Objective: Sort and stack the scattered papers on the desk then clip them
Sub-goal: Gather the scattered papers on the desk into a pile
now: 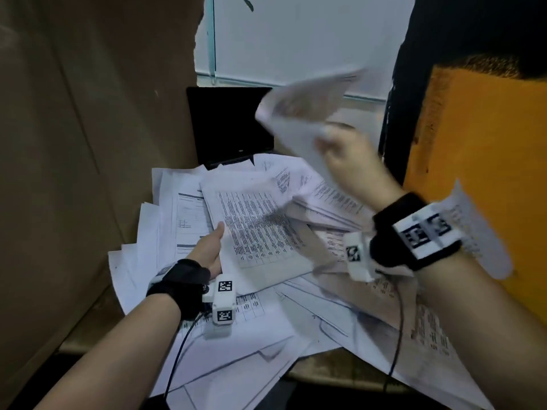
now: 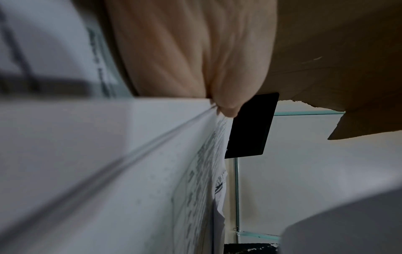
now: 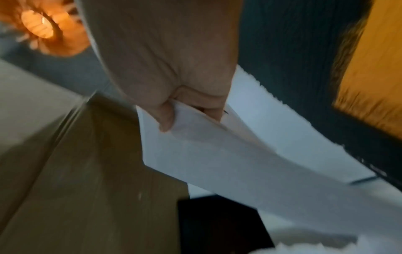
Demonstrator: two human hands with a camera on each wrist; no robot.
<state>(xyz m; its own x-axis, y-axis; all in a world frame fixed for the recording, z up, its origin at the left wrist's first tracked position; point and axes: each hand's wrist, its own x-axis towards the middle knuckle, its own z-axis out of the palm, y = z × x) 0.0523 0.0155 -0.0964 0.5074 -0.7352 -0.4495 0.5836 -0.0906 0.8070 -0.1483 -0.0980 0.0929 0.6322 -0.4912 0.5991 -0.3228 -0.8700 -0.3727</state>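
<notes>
Many printed white papers lie scattered over the desk. My left hand holds a sheet with a printed table by its left edge, thumb on top; in the left wrist view the thumb pinches that sheet's edge. My right hand is raised above the pile and grips a blurred sheet in the air. The right wrist view shows thumb and fingers pinching that white sheet. No clip is visible.
A black laptop stands open behind the pile. A brown cardboard wall closes the left side. An orange panel and a dark strip stand at the right. The desk's front edge shows below the papers.
</notes>
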